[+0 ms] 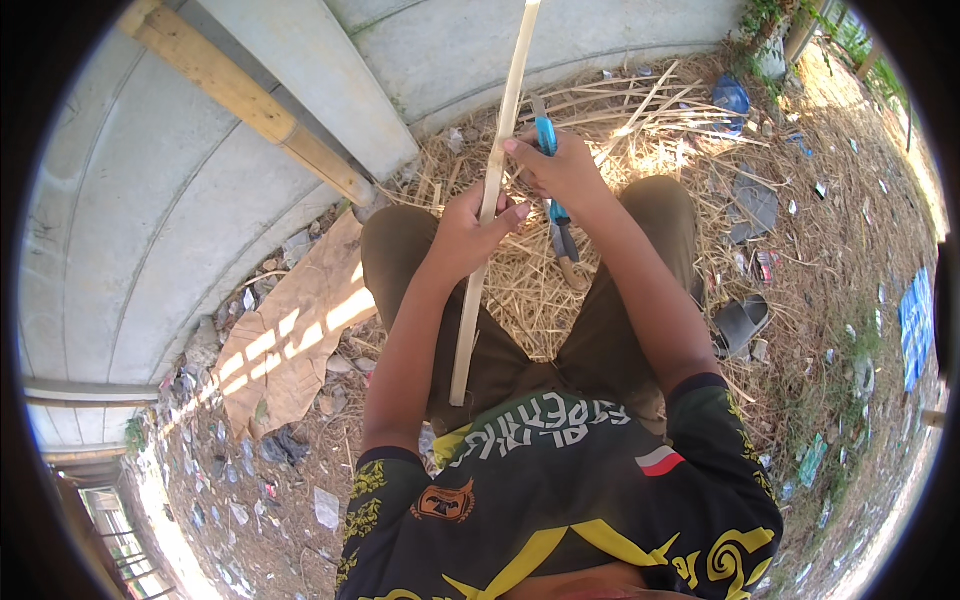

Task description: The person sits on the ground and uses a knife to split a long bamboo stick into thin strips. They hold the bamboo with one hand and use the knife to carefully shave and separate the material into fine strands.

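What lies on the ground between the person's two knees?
In the head view, a thick litter of pale slivers lies there, with a light-brown object too unclear to identify.

A grey concrete panel wall point(130, 220) with horizontal joints bounds the upper and left area, with a pale concrete post point(330, 80) standing against it. A yellowed bamboo pole point(235, 95) runs diagonally, its lower end near the post's foot. On the ground at left lies a creased brown cardboard sheet point(300, 365), striped by sunlight; a crumpled black plastic scrap point(285, 447) lies near its lower edge. At right: one dark slide sandal point(742, 325), a flat grey piece point(752, 205) of undetermined material, crumpled blue plastic point(731, 97), and, farther out, a blue-and-white patterned sheet point(915, 330). Small litter dots the soil.
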Tool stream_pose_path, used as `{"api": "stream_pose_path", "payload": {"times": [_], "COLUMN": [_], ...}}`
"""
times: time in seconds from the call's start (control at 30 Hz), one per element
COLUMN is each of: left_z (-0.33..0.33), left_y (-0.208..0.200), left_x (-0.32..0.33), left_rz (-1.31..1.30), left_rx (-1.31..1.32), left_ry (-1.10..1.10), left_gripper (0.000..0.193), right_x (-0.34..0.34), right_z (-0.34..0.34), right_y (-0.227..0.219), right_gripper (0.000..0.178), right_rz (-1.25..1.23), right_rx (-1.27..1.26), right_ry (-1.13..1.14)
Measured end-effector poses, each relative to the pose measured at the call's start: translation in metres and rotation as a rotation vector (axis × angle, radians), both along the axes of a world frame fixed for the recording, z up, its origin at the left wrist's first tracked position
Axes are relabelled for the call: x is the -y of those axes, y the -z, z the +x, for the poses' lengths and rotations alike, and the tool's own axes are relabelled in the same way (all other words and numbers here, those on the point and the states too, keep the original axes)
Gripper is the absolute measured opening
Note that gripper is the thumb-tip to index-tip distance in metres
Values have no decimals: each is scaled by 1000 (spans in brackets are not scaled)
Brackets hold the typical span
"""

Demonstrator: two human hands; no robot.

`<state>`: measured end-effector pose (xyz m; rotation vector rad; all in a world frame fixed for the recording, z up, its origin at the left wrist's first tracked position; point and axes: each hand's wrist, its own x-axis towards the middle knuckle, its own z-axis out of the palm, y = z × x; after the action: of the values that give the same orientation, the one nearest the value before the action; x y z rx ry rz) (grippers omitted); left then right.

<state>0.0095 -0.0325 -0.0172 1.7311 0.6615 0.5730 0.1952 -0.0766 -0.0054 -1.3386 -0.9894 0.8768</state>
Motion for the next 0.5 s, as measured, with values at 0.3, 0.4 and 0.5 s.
{"api": "stream_pose_path", "payload": {"times": [0.3, 0.4, 0.5], "left_z": [-5, -7, -8], "left_y": [0, -1, -6], "left_x": [-2, -2, -3], "left_rz": [-100, -140, -179], "left_rx": [50, 88, 82], "left_ry": [54, 86, 110], "left_gripper": [29, 29, 29], "right_x": [10, 15, 17], "right_z": [-2, -1, 4], "right_y": [-13, -19, -20], "right_gripper": [22, 22, 20], "right_rz": [-20, -22, -21], "right_rx": [-68, -209, -257], "right_ry": [-61, -104, -143]}}
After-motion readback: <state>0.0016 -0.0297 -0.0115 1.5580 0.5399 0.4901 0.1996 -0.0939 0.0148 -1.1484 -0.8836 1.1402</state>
